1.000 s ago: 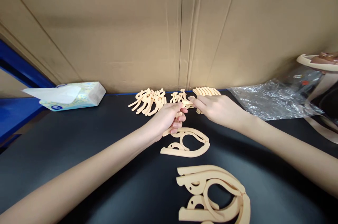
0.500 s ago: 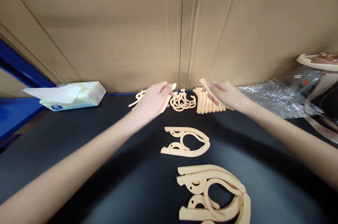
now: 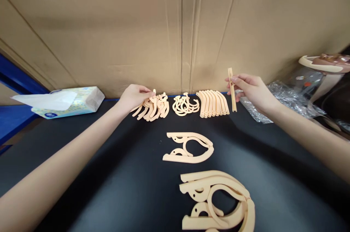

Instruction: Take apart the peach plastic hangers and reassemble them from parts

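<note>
My right hand (image 3: 248, 88) is raised at the right and pinches one beige hanger arm (image 3: 232, 93), held nearly upright with its hollow channelled side showing. To its left stands a row of matching hanger arms (image 3: 214, 103), lying side by side. My left hand (image 3: 138, 97) is over a loose pile of curved hanger arms (image 3: 153, 110), its thumb and fingers closed on the end of one piece there. Between the two groups lies a small heap of hanger hooks (image 3: 186, 105). Nearer me is a folded hanger (image 3: 198, 157), its two arms joined around a hook.
Several folded hangers lie stacked (image 3: 218, 203) at the near edge of view. A tissue pack (image 3: 73, 101) sits at the far left, and crumpled clear plastic (image 3: 284, 101) at the right beside a bag (image 3: 328, 64). Cardboard (image 3: 123, 31) walls off the back of the black table (image 3: 123, 173).
My left hand has moved left, onto the pile of hanger arms. My right hand has moved right, away from the row, and the hanger arm in it has turned upright.
</note>
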Demonstrator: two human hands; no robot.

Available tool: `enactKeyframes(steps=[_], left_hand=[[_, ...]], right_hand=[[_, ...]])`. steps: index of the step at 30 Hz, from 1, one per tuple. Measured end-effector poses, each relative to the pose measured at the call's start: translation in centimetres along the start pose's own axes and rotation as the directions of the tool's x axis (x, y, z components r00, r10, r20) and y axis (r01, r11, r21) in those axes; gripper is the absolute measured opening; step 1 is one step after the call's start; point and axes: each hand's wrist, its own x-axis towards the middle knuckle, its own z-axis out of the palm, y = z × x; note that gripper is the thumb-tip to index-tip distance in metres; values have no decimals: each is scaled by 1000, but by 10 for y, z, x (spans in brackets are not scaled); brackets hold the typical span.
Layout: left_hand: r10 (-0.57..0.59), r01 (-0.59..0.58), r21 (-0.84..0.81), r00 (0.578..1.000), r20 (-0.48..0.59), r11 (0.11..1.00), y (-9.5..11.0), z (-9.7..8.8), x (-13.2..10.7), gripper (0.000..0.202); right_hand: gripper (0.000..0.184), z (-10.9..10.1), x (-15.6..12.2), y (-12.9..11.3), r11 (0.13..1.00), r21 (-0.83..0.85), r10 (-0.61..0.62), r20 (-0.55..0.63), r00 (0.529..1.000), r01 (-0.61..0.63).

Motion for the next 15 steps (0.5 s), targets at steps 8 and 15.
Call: enactKeyframes(steps=[8,15], left_hand=[[266,-256,231,964,-13,939,12,5,-30,25],[356,-495,142,769,531,857,19,8,-92,44]], right_hand=[[17,-12,-11,19,877,-387,-368,-158,916,285],[21,-14,-26,52,396,-630,-578,395,714,668]])
